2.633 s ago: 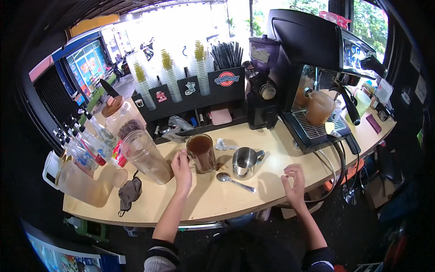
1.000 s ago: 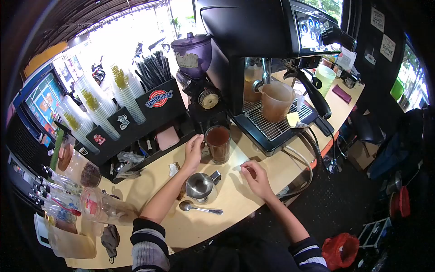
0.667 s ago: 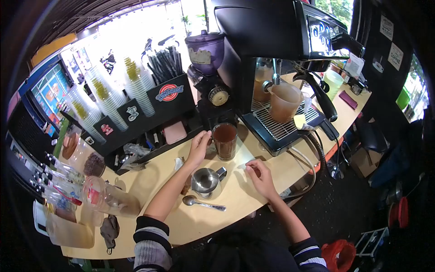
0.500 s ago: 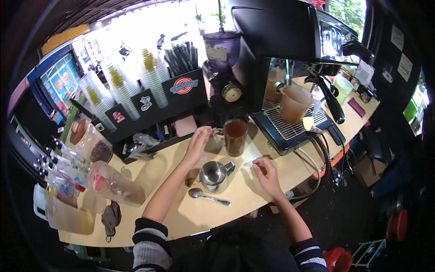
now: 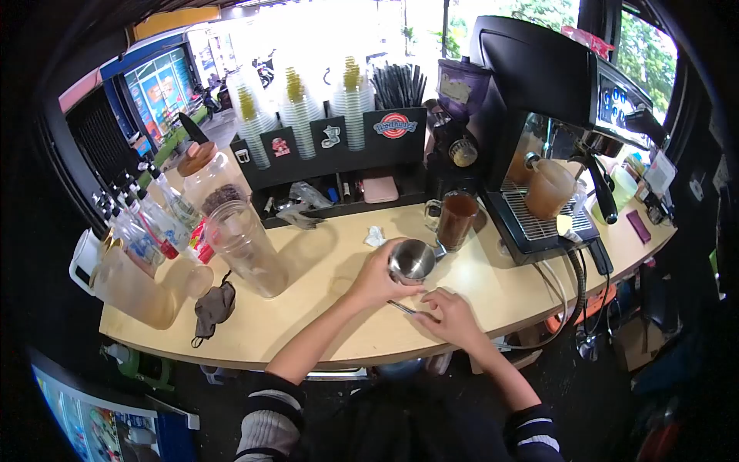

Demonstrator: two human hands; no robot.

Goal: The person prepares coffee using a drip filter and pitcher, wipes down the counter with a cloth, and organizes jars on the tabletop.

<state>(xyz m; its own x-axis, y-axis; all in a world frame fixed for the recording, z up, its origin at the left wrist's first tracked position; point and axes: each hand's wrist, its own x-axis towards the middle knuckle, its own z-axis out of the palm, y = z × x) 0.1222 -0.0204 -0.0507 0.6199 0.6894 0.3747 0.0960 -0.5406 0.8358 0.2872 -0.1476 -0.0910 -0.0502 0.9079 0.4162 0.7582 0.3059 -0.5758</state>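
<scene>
Left hand [image 5: 379, 279] around steel pitcher [image 5: 412, 260], mid-counter [image 5: 323, 323].

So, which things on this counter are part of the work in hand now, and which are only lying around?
In hand:
- left hand grips the steel pitcher
- right hand is on the spoon
- glass mug of dark drink stands just behind the pitcher

Lying about:
- face mask
- crumpled wrapper
- tall plastic jar
- stacked cups
- espresso machine

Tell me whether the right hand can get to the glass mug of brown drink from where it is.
Probably yes. The right hand rests on the spoon at the counter's near edge; the glass mug stands beyond, with bare counter between. Only the steel pitcher, held by the left hand, sits slightly aside.
</scene>
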